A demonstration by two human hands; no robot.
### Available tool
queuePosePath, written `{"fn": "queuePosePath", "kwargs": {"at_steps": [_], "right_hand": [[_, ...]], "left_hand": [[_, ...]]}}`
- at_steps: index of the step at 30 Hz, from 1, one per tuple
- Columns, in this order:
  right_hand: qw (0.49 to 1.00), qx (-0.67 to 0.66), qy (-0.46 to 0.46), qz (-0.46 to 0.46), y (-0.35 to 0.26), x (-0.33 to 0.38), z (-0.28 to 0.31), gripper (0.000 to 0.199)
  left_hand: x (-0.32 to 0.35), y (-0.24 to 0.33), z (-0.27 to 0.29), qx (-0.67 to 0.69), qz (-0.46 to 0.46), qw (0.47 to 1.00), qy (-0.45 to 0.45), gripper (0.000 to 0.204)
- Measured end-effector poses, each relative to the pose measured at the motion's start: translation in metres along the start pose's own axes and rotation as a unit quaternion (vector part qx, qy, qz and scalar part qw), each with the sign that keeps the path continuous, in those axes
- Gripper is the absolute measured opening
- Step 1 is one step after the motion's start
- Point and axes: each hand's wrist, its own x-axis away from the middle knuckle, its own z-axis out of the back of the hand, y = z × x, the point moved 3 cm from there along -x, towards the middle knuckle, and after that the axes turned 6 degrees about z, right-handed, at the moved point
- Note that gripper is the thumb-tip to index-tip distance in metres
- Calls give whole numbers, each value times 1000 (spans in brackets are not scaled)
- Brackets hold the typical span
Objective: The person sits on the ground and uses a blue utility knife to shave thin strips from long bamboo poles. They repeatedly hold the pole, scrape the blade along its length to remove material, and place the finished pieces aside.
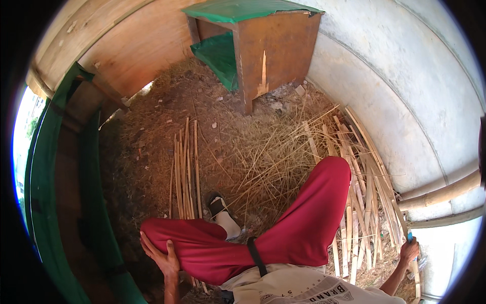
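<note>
My left hand [163,257] rests on the red trousers [192,243] at my left knee, its fingers spread and nothing in them. Out at the lower right, my right hand [410,251] is closed around a small blue object [410,236], mostly hidden by the fingers, so its kind is unclear. That hand is beside the right end of a heap of split bamboo strips [362,202]. A smaller row of narrow bamboo strips [186,172] lies on the ground in front of my left knee.
Dry straw [268,157] covers the dirt floor between my legs and beyond. A wooden cabinet with a green cover [276,50] stands at the far wall. Pale sheet walling [395,91] curves along the right, with a bamboo pole [440,192]. Green-covered shelving [55,192] lines the left.
</note>
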Motion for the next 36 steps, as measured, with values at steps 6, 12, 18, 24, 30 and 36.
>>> {"fn": "queuePosePath", "kwargs": {"at_steps": [6,12,18,24,30,36], "right_hand": [[992,-4,87,-92,62,72,-7,23],[988,-53,86,-119,76,100,14,37],[978,-32,200,-44,104,57,51,35],[973,49,200,-104,148,55,96,36],[938,-24,311,-153,192,76,65,30],[897,-178,405,10,41,-7,126,24]], "left_hand": [[-80,-33,1,142,40,981,-123,48],[-96,-40,-5,181,67,966,-170,43],[-94,-45,-6,179,61,973,-132,41],[-93,-44,3,109,-2,990,-87,34],[-114,-30,5,128,36,991,26,22],[-115,43,-5,14,-172,980,96,25]]}}
